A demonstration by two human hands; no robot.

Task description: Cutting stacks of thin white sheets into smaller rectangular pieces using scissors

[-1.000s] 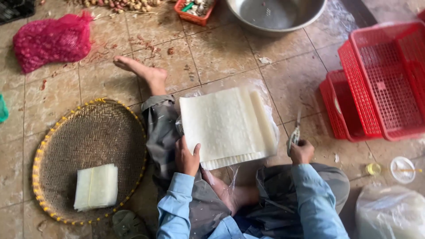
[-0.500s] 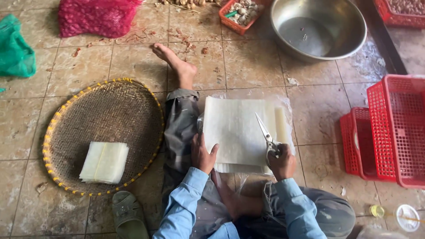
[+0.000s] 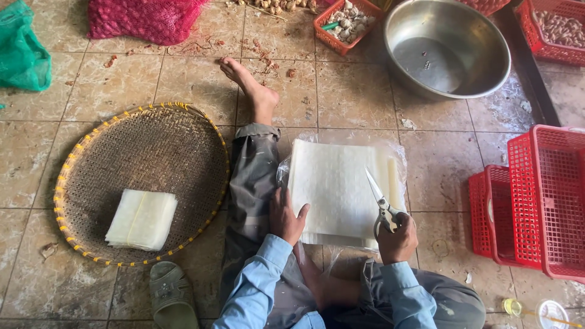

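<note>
**Trainee:** Wrappers [image 3: 334, 186] first, where exactly do they sit for you?

**Coach:** You have the white square stack on a clear plastic sheet [image 3: 396, 153] on the tiled floor [image 3: 91, 91], just beside your outstretched leg [image 3: 251, 176] and right in front of you. A smaller cut pile [image 3: 142, 219] lies on the round woven tray [image 3: 146, 146], well apart to your left.

**Trainee:** And my hands?

**Coach:** Your left hand [image 3: 286, 216] lies spread and flat on the stack's near left corner, pinning it; it grips nothing. Your right hand [image 3: 397, 237] is closed around the handles of the scissors [image 3: 381, 204]. The blades point away from you over the right part of the stack, and I'd judge them nearly together.

**Trainee:** How do I cut it well?

**Coach:** Keep your left palm pressing so the sheets don't slide against each other. Line the blades parallel to the stack's right edge, and keep your left fingers well clear of that line. Thin sheets likely tear if you twist, so I'd close the blades in steady, straight bites. Mind the red baskets [image 3: 542, 201] on your right when your elbow swings.
</note>
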